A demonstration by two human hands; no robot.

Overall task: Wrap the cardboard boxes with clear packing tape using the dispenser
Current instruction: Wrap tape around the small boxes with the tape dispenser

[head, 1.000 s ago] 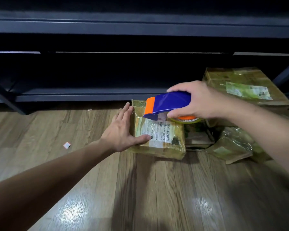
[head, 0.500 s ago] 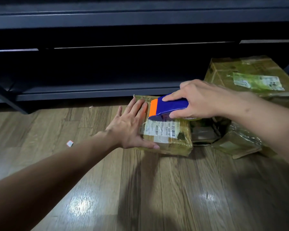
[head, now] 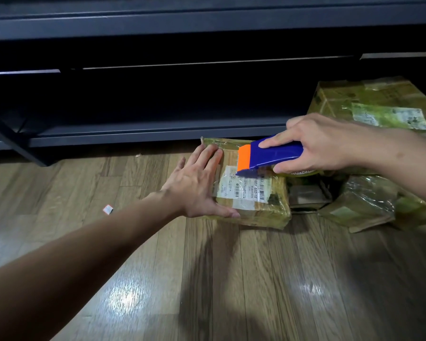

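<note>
At the floor's [head: 231, 279] far edge, the big box [head: 369, 99] looks already taped, while the small box [head: 256, 207] seems mid-wrap: the left hand [head: 194, 188] presses it flat-fingered, the right hand [head: 325, 143] grasps the dispenser [head: 273, 156] touching its top.

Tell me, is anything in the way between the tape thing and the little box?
Nothing visible is. The right hand holds the tape dispenser against the small box, on its labelled top. The left hand lies flat on the box's left part, beside the dispenser's orange end, not under it.
</note>
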